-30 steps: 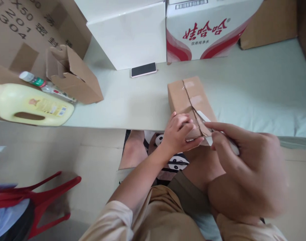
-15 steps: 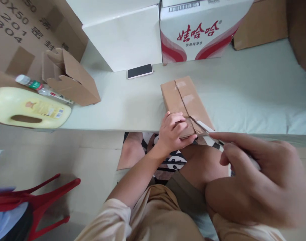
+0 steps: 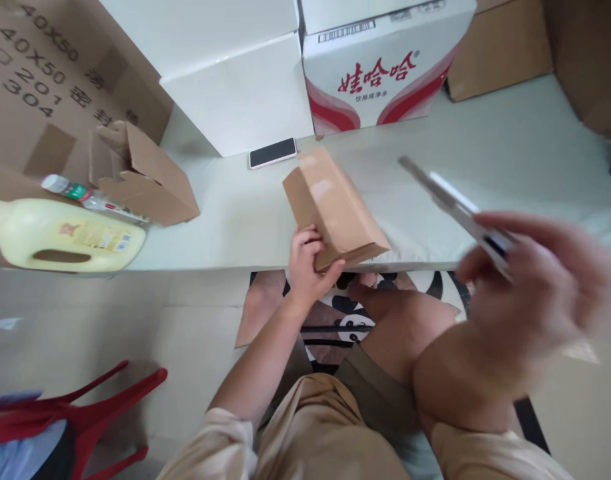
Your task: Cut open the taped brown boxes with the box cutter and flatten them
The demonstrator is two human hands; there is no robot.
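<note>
A small brown cardboard box [image 3: 343, 203] lies near the front edge of the pale-covered table, its top seam parted and one flap lifted. My left hand [image 3: 308, 263] is closed on the box's near left edge, thumb at the front end and fingers over the left flap. In my right hand [image 3: 530, 287] is a utility knife [image 3: 453, 203], held up in the air to the right of the box, its blade pointing away to the upper left. The knife and the box are apart. Motion blurs my right hand somewhat.
A phone [image 3: 272, 153] lies behind the box, before white cartons [image 3: 385, 87]. At the left stand an open cardboard box [image 3: 150, 180], a plastic bottle [image 3: 80, 193] and a yellow jug [image 3: 70, 233]. A red stool [image 3: 100, 413] is on the floor at lower left.
My right hand has lifted the utility knife out of the box's seam, up and away. The seam has opened and the box has tilted under my left hand.
</note>
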